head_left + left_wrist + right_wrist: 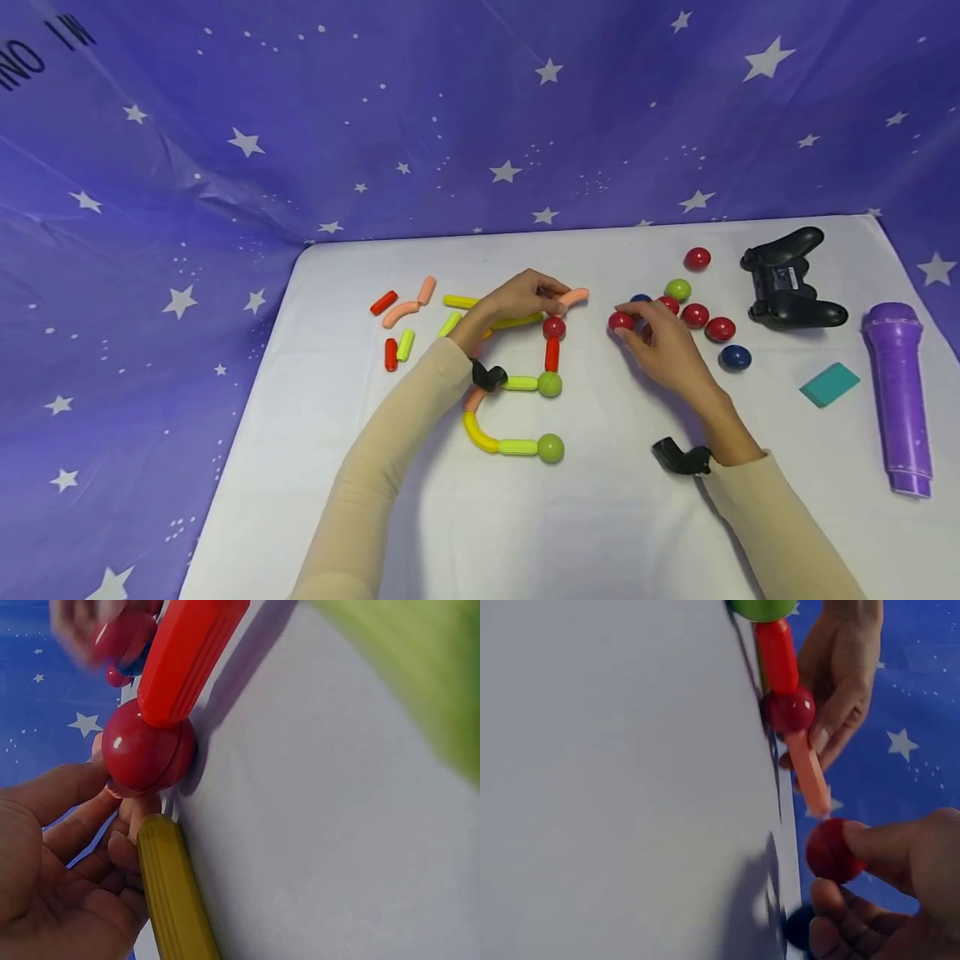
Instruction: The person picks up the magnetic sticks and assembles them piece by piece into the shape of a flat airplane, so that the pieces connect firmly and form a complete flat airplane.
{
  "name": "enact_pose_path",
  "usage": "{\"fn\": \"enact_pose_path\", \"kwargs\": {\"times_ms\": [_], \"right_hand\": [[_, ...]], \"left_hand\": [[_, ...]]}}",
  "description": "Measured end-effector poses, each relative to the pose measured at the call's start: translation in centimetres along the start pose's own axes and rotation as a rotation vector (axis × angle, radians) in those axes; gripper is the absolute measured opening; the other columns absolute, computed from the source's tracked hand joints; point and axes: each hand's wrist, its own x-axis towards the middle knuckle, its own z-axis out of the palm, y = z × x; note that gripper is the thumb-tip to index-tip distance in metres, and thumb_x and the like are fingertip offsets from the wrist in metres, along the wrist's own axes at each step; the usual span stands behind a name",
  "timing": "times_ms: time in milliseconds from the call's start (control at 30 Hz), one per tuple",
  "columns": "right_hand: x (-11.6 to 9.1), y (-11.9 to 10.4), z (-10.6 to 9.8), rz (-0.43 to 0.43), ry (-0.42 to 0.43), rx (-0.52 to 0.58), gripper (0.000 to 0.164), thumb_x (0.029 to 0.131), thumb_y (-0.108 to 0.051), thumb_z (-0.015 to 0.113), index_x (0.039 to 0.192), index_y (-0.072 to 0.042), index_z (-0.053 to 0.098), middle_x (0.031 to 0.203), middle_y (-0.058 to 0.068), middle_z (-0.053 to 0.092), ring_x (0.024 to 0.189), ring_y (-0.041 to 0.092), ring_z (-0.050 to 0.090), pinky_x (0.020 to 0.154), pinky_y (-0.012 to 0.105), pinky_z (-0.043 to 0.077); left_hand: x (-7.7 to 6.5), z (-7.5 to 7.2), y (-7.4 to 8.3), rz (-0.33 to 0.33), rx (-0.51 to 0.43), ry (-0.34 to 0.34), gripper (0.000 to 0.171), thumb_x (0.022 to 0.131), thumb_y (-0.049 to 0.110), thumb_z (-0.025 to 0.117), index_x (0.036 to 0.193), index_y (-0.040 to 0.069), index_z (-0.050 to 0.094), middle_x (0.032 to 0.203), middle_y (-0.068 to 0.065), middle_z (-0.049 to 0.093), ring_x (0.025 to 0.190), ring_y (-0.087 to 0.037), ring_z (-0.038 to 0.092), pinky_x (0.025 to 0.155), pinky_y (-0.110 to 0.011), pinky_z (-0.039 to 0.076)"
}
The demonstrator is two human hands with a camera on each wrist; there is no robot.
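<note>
Reference for all positions is the red joint ball [554, 327], head view. Assembled, as judged by contact: a red rod [552, 356] runs from its near side to a green ball [550, 384]; farther nearward, a yellow curved rod [478, 435] continues toward a second green ball [551, 448]. The left hand [522, 297], at its far-left side, pinches a pink curved rod [575, 296]. The right hand [667, 348], to its right, grips a red ball [617, 321], apart from that rod and apparently unattached. Unused: loose rods [401, 312] well left, loose balls [695, 315] farther right. The left wrist and its black camera [489, 377] hide joints left of the reference; whether the long yellow rod [521, 321] connects there cannot be determined. The left wrist view's green part [420, 667] is blurred and cut off.
</note>
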Motion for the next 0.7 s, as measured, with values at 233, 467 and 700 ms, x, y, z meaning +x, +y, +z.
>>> {"fn": "enact_pose_path", "kwargs": {"times_ms": [233,467,700], "right_hand": [[4.3,-0.8,1.5,0.032,0.022,0.080,0.036,0.094,-0.012,0.064,0.129,-0.004,0.060,0.107,0.019,0.060,0.084,0.028,0.056,0.072,0.036,0.045],[5.3,-0.3,1.8,0.046,-0.060,0.078,0.036,0.097,-0.013,0.061,0.132,-0.005,0.056,0.112,0.021,0.061,0.090,0.031,0.057,0.078,0.043,0.047],[5.3,0.0,2.1,0.061,-0.084,0.090,0.038,0.097,-0.015,0.061,0.133,-0.005,0.055,0.115,0.021,0.060,0.093,0.032,0.057,0.081,0.045,0.047]], "left_hand": [[0.2,0.5,-0.1,0.017,-0.014,0.033,0.039,0.091,0.023,0.070,0.129,0.013,0.065,0.113,-0.001,0.069,0.099,-0.015,0.058,0.090,-0.026,0.046],[0.1,0.2,-0.2,0.008,0.004,0.053,0.040,0.091,0.023,0.071,0.128,0.012,0.066,0.113,-0.002,0.069,0.097,-0.015,0.057,0.088,-0.025,0.047],[-0.6,-0.4,-0.5,0.055,0.021,0.091,0.039,0.093,0.021,0.068,0.129,0.009,0.064,0.114,-0.003,0.069,0.095,-0.015,0.061,0.084,-0.024,0.049]]}}
